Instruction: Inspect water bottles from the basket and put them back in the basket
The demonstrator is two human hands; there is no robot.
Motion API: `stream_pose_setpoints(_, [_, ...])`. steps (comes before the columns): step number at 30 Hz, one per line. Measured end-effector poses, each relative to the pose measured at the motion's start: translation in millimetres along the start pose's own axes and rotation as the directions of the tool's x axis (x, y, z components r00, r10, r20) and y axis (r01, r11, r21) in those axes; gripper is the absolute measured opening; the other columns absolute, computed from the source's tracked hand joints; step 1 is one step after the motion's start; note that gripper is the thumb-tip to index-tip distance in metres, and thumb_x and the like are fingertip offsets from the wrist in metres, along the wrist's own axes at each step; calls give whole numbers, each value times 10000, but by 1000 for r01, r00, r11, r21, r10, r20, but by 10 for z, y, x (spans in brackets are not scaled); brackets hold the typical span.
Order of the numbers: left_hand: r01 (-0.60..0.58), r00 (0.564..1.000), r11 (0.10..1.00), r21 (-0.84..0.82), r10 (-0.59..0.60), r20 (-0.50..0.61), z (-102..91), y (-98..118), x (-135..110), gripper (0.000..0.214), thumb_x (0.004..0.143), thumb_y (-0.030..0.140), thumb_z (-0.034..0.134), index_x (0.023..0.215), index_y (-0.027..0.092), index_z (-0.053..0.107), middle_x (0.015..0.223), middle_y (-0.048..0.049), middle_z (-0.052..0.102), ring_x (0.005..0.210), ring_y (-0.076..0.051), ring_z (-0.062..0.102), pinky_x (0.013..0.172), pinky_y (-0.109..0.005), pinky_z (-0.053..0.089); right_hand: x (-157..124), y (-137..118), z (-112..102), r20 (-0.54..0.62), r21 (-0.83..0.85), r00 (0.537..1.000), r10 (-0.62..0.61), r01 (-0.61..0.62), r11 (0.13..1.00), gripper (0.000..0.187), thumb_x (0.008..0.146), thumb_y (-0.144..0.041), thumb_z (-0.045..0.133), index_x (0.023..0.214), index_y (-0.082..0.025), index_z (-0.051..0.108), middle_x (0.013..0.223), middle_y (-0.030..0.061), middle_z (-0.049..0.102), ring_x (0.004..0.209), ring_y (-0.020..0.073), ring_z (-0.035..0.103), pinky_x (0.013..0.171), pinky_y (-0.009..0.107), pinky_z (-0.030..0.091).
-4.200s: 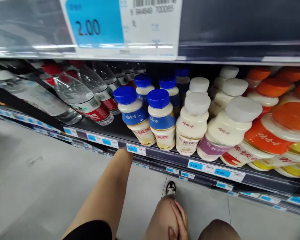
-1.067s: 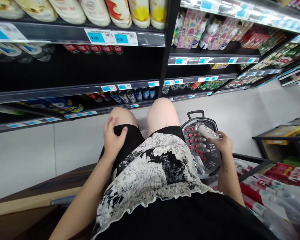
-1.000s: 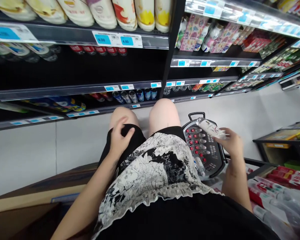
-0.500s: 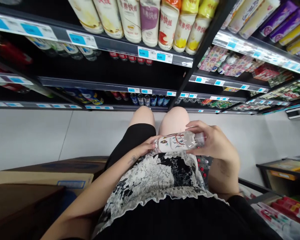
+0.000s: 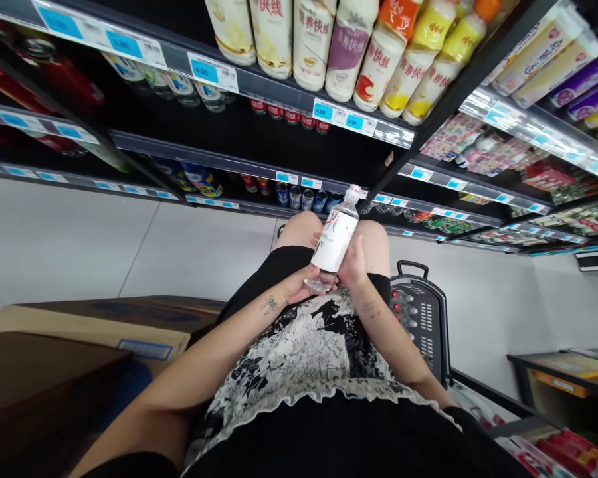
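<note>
A clear plastic water bottle point(image 5: 335, 240) with a white printed label and a pale cap stands tilted above my lap, its cap pointing toward the shelves. My left hand point(image 5: 298, 284) grips the bottle's base from the left, the thumb on its near side. My right hand point(image 5: 353, 264) holds the bottle's right side, with some fingers hidden behind it. Both hands are closed around it. Beyond my knees are the lowest shelf's small cans point(image 5: 307, 199).
Shelves with milk-drink bottles point(image 5: 311, 46) and price tags run across the front. A black basket point(image 5: 431, 325) holding several bottles stands at my right. Cardboard boxes point(image 5: 94, 332) are stacked on the left. A low display rack point(image 5: 543, 365) is at the right.
The bottle has turned from lying sideways to upright and tilted. My right hand has moved from its cap to its lower side. The basket at right has come into view.
</note>
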State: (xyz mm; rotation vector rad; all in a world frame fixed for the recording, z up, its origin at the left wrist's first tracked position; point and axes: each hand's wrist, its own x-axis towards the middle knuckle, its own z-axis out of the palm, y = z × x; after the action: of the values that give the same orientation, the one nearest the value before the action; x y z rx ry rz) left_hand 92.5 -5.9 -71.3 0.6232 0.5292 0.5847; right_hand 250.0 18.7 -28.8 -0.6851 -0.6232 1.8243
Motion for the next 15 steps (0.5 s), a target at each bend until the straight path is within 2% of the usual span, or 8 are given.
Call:
stream_pose_setpoints(3, [13, 999, 992, 128, -8, -39, 105, -7, 9, 790, 651, 460, 915, 1281, 127, 573, 1118, -164, 711, 962, -279, 714, 811, -356, 559, 8, 135, -116, -38, 77, 995, 88, -85, 993, 897, 984, -714, 13, 1272, -116, 616, 1067, 158, 738, 1046, 271, 700, 866, 392, 580])
stream_pose_setpoints(6, [-62, 994, 965, 255, 81, -67, 176, -46, 31, 875, 653, 342, 925, 1391, 157, 494, 1172, -150, 703, 1093, -298, 672, 1002, -442, 498, 14, 159, -171, -27, 108, 993, 113, -109, 988, 865, 1012, -616, -38, 1304, -110, 600, 938, 143, 747, 952, 240, 723, 836, 343, 574])
stream_pose_setpoints(8, [-111, 986, 959, 261, 139, -91, 160, -95, 66, 850, 677, 416, 900, 1385, 160, 507, 1189, -149, 700, 1148, -314, 647, 1034, -445, 479, 29, 159, -168, 15, 120, 996, 86, -87, 989, 856, 1011, -600, -44, 1360, -111, 565, 887, 133, 740, 945, 247, 719, 849, 369, 571])
stream_pose_setpoints(11, [-108, 986, 981, 159, 126, -110, 108, -155, 111, 802, 768, 621, 743, 1384, 161, 515, 1208, -161, 692, 1181, -347, 634, 1008, -466, 500, 50, 154, -154, 70, 139, 993, 91, -100, 985, 913, 978, -655, -51, 1383, -98, 549, 804, 126, 721, 942, 279, 706, 862, 443, 569])
stream_pose_setpoints(13, [-109, 987, 982, 155, 126, -100, 118, -161, 103, 795, 807, 627, 680, 1426, 173, 475, 1266, -159, 667, 1217, -355, 616, 1019, -482, 501, 60, 147, -159, 98, 138, 987, 127, -140, 980, 1007, 932, -739, -58, 1336, -75, 582, 744, 130, 703, 943, 305, 698, 856, 480, 568])
stream_pose_setpoints(15, [-173, 977, 944, 282, 200, -72, 183, -138, 62, 776, 834, 555, 684, 1467, 187, 425, 1384, -152, 599, 1293, -339, 567, 1080, -475, 470, 72, 140, -177, 129, 134, 978, 163, -181, 974, 1104, 883, -800, -93, 1256, -48, 625, 705, 142, 688, 949, 324, 692, 848, 499, 570])
